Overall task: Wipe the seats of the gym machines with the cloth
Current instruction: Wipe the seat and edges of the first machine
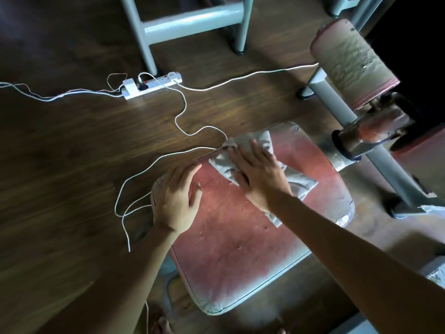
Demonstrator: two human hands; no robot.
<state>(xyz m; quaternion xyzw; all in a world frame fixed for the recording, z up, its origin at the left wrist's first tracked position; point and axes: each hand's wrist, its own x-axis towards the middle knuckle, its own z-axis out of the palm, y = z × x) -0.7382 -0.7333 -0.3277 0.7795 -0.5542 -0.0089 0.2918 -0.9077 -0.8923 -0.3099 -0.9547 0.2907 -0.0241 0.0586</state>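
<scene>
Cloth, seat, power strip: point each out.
cloth (220, 163), head view, its bunched left fold.
seat (228, 232), head view, bare red middle.
power strip (154, 86), head view, white body.

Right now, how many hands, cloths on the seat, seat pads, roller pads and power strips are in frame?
Hands: 2, the left hand and the right hand
Cloth: 1
Seat pad: 1
Roller pad: 1
Power strip: 1
Total: 6
</scene>
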